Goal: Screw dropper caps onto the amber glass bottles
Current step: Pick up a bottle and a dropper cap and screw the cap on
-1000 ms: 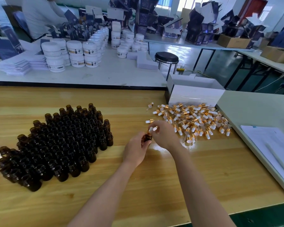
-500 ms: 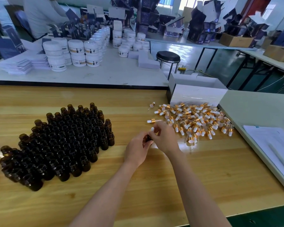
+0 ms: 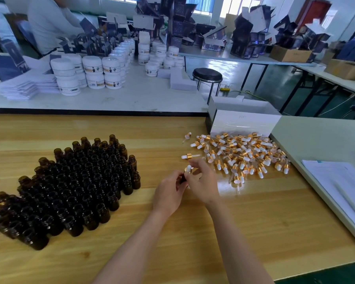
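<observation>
Hands barely shifted: left hand (image 3: 168,193) fingers grasp the dark glass bottle (image 3: 182,178); right hand (image 3: 203,184) fingers pinch the gold-ringed, white-bulbed cap (image 3: 188,169) atop it, over the wooden surface (image 3: 254,222).

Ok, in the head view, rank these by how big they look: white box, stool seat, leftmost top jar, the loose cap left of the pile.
1. White box: largest.
2. Stool seat and jar: look alike, both farther off, so unranked.
3. Loose cap: smallest.
</observation>
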